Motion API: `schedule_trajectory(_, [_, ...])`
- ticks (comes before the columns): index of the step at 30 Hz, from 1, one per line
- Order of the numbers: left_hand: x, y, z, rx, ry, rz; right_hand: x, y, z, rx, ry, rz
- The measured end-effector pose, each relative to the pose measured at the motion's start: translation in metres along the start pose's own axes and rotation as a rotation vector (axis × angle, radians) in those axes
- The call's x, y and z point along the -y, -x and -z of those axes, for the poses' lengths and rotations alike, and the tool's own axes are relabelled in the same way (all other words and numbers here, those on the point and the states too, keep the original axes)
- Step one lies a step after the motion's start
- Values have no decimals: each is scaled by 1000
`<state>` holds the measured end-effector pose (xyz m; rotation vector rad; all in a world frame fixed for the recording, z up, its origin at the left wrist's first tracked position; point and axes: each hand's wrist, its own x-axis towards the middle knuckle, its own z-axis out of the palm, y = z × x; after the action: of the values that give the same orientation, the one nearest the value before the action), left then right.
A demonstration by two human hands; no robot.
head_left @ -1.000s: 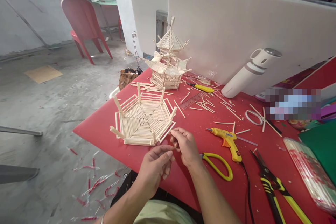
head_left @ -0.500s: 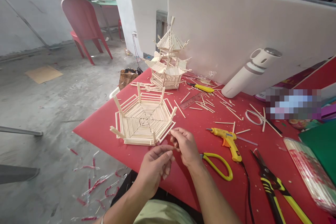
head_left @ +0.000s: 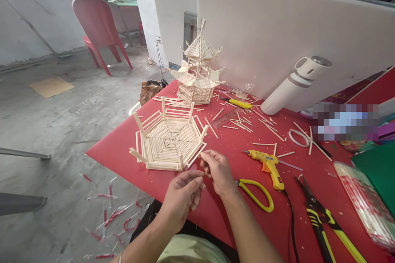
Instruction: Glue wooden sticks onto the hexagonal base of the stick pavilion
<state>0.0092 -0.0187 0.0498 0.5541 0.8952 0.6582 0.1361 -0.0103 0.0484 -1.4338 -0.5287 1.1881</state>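
Observation:
A wooden-stick hexagonal platform point(head_left: 168, 141) with upright corner posts and low side rails lies near the table's front left edge. Just beyond its near right corner is my right hand point(head_left: 217, 170), its thumb and forefinger pinched by the rail; whether they touch the rail I cannot tell. My left hand point(head_left: 185, 195) is in front of the platform, thumb and fingers pinched together close to the right hand's lower fingers. What either hand pinches is too small or hidden to make out. Behind stands a tiered stick pagoda point(head_left: 199, 76).
Right of my hands lie yellow-handled pliers point(head_left: 257, 197), a yellow glue gun point(head_left: 268, 166) with its cord, and large cutters point(head_left: 319, 209). Loose sticks, a ruler point(head_left: 226, 118) and a utility knife point(head_left: 239, 103) spread behind. A white bottle point(head_left: 293, 86) leans against the board.

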Motion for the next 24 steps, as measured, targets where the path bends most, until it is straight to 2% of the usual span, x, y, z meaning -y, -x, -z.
schedule_trajectory(24, [4,-3,4,5,45,-9,0,0,0,2,11,-3])
